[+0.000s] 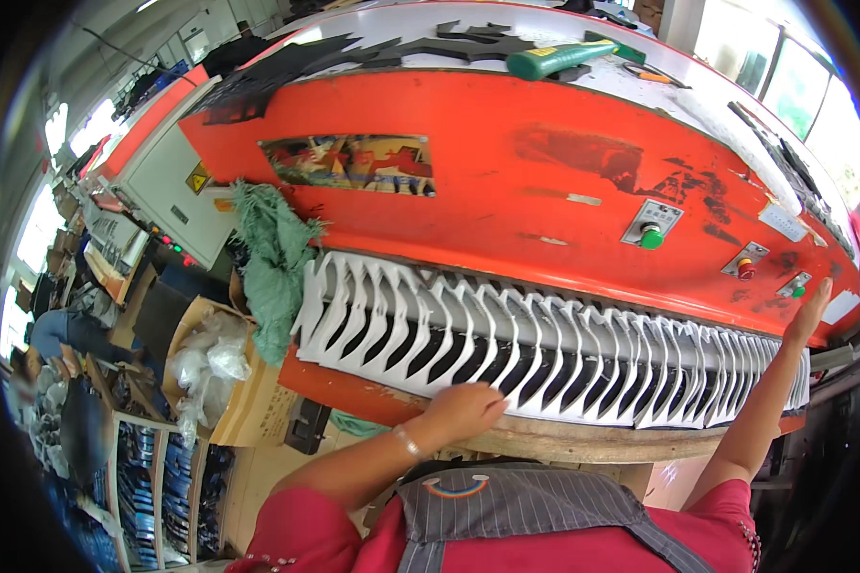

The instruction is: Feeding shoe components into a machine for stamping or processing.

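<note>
My left hand (pixel 463 413) is curled closed above the front edge of the red machine's bed, close to the white sheet; nothing shows in its fingers. My right hand (pixel 812 310) reaches up the right side of the machine, its fingers stretched and close together beside a small green button (pixel 798 290). Whether a fingertip presses that button I cannot tell. Between my arms lies a long white sheet (pixel 535 392) cut into a row of wavy strips, with dark gaps between them, across a grey bar.
On the red machine's front (pixel 468 124) are a larger green button (pixel 651 238) and a red button (pixel 744 269). A green bottle (pixel 559 59) and black cut pieces (pixel 468 46) lie on top. Green cloth (pixel 269 267) and a carton (pixel 205 315) with clear plastic stand left.
</note>
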The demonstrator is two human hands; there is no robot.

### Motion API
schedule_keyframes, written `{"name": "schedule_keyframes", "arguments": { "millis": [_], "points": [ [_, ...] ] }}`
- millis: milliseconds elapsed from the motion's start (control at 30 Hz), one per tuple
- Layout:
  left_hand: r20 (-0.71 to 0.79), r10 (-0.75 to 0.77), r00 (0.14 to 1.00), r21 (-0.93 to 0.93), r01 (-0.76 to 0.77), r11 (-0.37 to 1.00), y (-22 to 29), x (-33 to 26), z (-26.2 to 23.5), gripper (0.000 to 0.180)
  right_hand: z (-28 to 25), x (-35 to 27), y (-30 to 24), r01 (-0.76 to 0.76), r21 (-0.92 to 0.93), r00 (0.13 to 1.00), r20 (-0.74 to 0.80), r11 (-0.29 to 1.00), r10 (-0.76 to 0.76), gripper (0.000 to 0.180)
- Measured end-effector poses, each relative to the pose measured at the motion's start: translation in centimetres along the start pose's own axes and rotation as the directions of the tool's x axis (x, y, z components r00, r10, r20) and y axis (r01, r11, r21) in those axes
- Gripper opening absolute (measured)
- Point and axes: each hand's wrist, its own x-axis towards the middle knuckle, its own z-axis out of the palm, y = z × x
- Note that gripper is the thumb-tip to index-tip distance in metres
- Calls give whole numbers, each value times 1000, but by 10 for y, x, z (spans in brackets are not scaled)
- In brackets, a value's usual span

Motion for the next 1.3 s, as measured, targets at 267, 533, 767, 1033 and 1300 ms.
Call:
{"name": "schedule_keyframes", "arguments": {
  "millis": [267, 533, 767, 1033, 1300],
  "points": [
    [-311, 90, 946, 169, -38, 985, -22, -54, 49, 19, 170, -239, -192, 315, 457, 842, 271, 832, -467, 30],
    [-451, -59, 891, 47, 90, 995, -43, -25, 55, 19, 301, -434, -243, 464, 174, 64, 971, 869, -229, 48],
    [-83, 122, 989, -182, -136, 974, -72, -51, 51, 18, 337, -520, -195, 575, -104, 217, 976, 811, -29, 51],
    [-213, -222, 952, -914, -113, 390, -106, -81, -3, 34, 267, -469, -201, -420, -86, 135, 979, 904, 155, 44],
    [-538, -62, 841, -840, -541, -39, -109, -56, -37, 64, 161, -490, -217, -944, -300, -317, 941, 140, -120, 61]
  ]
}}
